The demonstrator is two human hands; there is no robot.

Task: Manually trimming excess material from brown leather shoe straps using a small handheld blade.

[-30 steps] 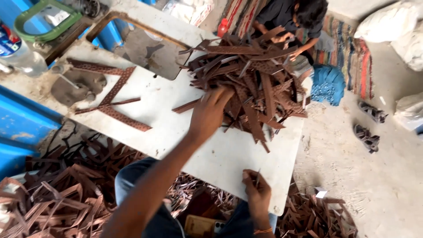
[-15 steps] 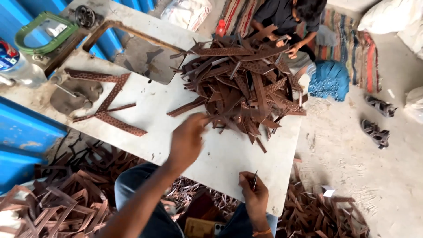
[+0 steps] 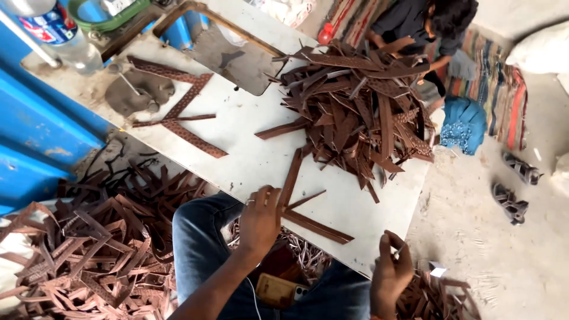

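A big heap of brown leather strips lies on the far right part of the white table. My left hand is at the table's near edge, its fingers closed on the ends of a few brown strips that lie apart from the heap. One of these, a longer strip, runs right along the edge. My right hand hovers just off the table's near corner, pinching a thin small tool. I cannot tell what kind of tool it is.
Another person in dark clothes sits on a striped mat beyond the heap. Patterned strips, a grey metal plate and a plastic bottle are on the table's left. Cut strips cover the floor. Sandals and a blue bundle lie at the right.
My left hand has drawn back from the heap to the table's near edge, bringing a few strips with it. My right hand has stayed near the corner.
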